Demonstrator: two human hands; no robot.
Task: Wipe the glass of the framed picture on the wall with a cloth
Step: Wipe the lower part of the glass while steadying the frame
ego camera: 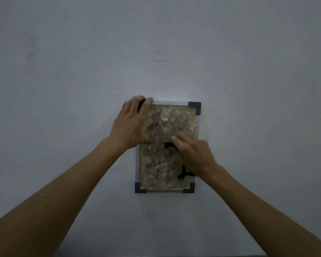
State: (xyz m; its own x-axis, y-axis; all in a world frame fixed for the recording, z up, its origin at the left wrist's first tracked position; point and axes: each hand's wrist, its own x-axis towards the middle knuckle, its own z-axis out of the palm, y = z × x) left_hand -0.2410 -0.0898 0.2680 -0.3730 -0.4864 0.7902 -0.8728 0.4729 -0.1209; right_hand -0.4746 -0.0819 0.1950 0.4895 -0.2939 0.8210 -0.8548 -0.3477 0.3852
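A small framed picture [167, 190] hangs on the wall, with a silver frame, black corner pieces and a mottled brown image under the glass [165, 123]. My left hand [130, 125] grips the frame's top-left corner, fingers curled over the edge and thumb on the glass. My right hand [193, 153] lies on the lower right part of the glass and holds a dark cloth [183, 174] against it. The cloth shows only as dark bits below the fingers and under the wrist; most of it is hidden by the hand.
A plain pale wall [156, 43] with faint scuffs and marks surrounds the picture on all sides. Both forearms reach up from the bottom corners of the view.
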